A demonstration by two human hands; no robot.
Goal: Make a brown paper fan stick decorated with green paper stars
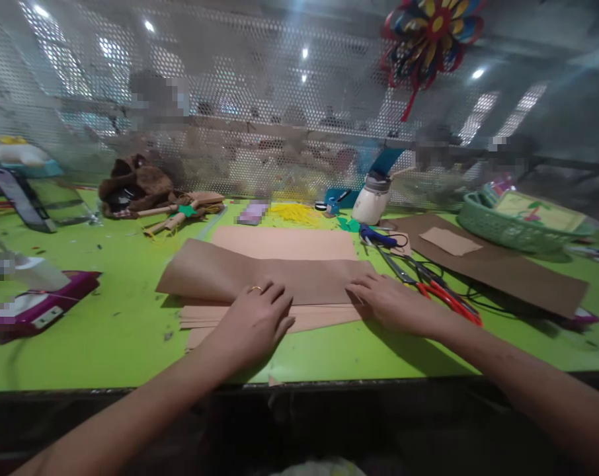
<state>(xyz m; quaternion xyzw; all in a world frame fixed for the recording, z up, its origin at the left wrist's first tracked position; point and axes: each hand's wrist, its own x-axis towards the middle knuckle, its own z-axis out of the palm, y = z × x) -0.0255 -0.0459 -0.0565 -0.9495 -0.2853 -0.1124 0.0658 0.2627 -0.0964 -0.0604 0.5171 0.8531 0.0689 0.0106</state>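
Note:
A brown sheet of paper lies curled over itself in front of me, its left end bulging up like a tube. My left hand, with a ring on one finger, rests on the sheet's near part, fingers bent a little and thumb apart. At the sheet's right end, my right hand presses with its fingers extended; its thumb is mostly hidden. Lighter tan paper strips stick out beneath the near edge. Behind the curled sheet a flat tan sheet shows.
Red-handled scissors and a blue glue gun lie to the right, beside a dark brown sheet and a green basket. At left are a purple power strip, a propped phone and rolled paper pieces.

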